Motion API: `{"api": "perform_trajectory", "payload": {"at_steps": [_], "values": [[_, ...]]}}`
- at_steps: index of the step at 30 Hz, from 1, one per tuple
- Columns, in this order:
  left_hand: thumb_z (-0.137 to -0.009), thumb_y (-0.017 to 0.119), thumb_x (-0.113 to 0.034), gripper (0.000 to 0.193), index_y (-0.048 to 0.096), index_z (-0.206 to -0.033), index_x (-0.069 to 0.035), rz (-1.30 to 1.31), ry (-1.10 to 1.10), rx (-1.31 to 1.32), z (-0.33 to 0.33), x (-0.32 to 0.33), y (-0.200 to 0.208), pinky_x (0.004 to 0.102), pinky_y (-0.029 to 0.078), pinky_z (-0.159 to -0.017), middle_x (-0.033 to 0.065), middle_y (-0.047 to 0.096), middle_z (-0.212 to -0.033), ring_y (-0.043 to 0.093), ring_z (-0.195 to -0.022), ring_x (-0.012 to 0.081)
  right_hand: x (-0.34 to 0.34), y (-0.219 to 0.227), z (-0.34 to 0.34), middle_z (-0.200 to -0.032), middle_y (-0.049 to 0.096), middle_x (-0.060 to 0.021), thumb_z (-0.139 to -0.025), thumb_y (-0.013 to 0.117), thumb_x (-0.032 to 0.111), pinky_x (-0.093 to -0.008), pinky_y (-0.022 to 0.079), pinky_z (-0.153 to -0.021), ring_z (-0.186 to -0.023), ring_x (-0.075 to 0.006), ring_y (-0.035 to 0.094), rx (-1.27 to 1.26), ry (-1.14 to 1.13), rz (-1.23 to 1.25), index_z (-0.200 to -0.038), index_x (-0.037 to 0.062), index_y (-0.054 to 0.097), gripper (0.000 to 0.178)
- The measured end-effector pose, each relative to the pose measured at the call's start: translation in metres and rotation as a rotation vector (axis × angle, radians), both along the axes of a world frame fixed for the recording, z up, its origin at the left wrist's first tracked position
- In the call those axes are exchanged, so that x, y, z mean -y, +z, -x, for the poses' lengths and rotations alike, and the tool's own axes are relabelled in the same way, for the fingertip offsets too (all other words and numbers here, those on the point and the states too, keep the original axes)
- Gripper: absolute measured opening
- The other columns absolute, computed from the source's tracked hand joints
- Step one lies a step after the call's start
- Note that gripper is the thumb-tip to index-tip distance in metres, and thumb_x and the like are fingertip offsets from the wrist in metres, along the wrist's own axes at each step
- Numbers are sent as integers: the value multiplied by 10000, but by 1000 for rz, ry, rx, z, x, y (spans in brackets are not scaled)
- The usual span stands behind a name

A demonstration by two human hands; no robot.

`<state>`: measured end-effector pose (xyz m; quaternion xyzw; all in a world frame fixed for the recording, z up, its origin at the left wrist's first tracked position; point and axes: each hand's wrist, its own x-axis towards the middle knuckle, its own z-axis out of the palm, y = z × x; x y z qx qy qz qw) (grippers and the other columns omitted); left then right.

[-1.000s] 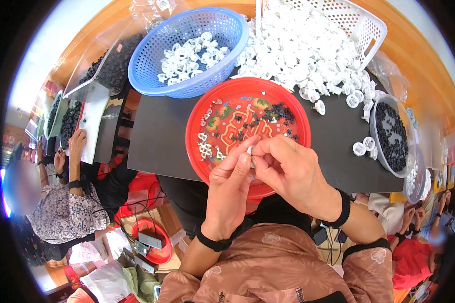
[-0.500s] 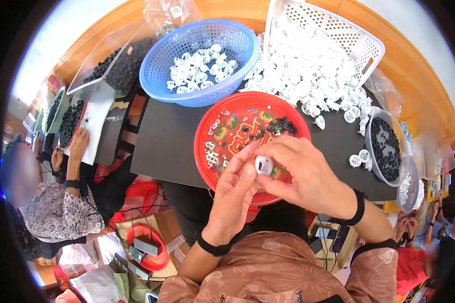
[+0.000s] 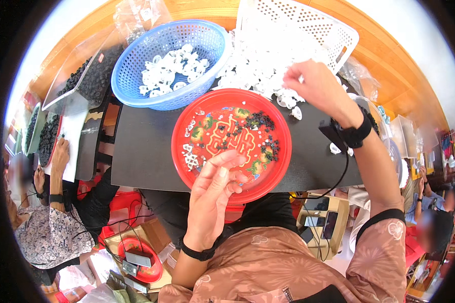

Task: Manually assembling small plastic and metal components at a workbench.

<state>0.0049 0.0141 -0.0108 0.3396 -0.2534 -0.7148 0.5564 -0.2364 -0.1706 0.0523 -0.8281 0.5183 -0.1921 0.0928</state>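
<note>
My left hand [image 3: 210, 194] is raised over the near side of a red patterned tray [image 3: 179, 166], its fingers loosely bent and apart with nothing visible in them. Over the near right part of a heap of white plastic parts [image 3: 247, 70] is my right hand [image 3: 321, 88], its fingers curled together. A speck of white shows between those fingers, too small to identify. Small black pieces [image 3: 260, 121] lie scattered on the tray's right side. Along its left side sit several small white pieces [image 3: 190, 157].
Left of the heap stands a blue perforated basket [image 3: 121, 83] holding white parts. A white perforated basket [image 3: 333, 35] lies behind the heap. To the right is a clear tub [image 3: 384, 121], partly behind my arm. A cable [image 3: 338, 179] hangs from my right wrist. Another person's hand [image 3: 60, 154] works at left.
My right hand has left my left hand and moved up and right to the heap. The white part held between both hands no longer shows there. The view has shifted slightly right.
</note>
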Motion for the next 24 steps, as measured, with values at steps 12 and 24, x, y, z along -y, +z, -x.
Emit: {"api": "perform_trajectory", "payload": {"at_steps": [12, 24], "values": [[-1020, 496, -198, 276, 568, -1223, -25, 12, -44, 7, 9, 6, -1, 253, 450, -791, 66, 620, -1173, 597, -938, 114, -39, -53, 35, -810, 670, -191, -752, 746, 201, -409, 516, -709, -789, -354, 659, -31, -132, -228, -960, 3, 653, 302], [-982, 536, -106, 420, 425, -1379, -22, 34, 11, 61, 19, 8, 7, 302, 484, -891, 133, 551, -1316, 603, -1065, 193, -115, -8, -43, -931, 535, -110, -754, 697, 75, -422, 466, -682, -775, -335, 570, 168, 326, -86, -1108, 84, 571, 376]]}}
